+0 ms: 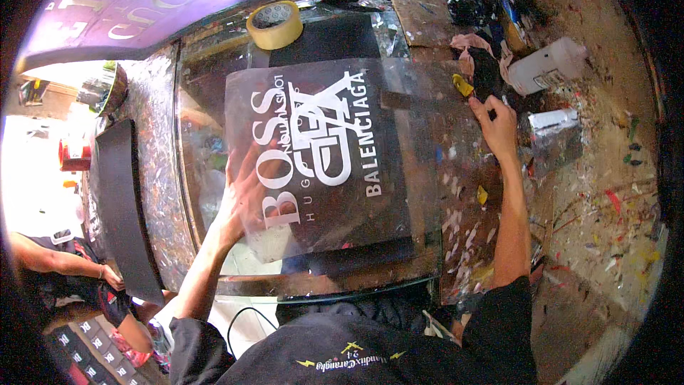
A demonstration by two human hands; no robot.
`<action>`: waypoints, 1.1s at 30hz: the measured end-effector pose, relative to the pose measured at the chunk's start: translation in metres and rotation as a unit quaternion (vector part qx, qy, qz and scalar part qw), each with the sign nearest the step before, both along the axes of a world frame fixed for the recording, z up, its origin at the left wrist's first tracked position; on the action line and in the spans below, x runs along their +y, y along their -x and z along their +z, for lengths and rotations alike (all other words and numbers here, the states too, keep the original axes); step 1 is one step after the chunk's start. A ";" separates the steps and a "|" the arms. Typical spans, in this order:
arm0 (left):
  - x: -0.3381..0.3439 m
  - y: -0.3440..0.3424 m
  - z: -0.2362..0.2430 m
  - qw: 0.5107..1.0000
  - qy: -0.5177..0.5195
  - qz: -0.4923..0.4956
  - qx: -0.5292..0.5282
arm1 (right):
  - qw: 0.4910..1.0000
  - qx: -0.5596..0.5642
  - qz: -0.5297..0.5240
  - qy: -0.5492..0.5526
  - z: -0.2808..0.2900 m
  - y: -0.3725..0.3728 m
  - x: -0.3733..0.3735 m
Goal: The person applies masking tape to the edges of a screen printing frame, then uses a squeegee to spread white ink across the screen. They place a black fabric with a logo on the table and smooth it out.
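Observation:
A clear plastic sheet [320, 235] with white printed lettering and a white monogram lies over a dark panel on the glass-topped table. My left hand [246, 189] is at its left edge, with fingers spread and seen through the film. Out to the right, my right hand [496, 122] is closed in a pinch beside a small yellow piece [462, 85]; what is between its fingertips is too small to make out. A dark flat strip [417, 102] runs from the sheet toward that hand.
A tape roll [294, 28] sits on the table's far side. Right of my right hand are a white bottle [548, 65], a silvery container [554, 135] and crumpled cloth [474, 50]. Another person's arm [64, 260] shows at left near a black curved panel [127, 207]. Paint spots the floor.

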State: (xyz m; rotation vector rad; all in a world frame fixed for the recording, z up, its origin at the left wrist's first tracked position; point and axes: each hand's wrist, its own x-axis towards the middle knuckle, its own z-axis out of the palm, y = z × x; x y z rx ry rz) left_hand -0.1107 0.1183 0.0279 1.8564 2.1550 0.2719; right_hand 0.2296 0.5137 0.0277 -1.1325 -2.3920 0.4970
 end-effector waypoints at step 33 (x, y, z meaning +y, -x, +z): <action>0.004 0.003 -0.003 0.999 -0.003 -0.022 0.031 | 0.982 -0.144 0.059 -0.106 -0.012 -0.006 0.001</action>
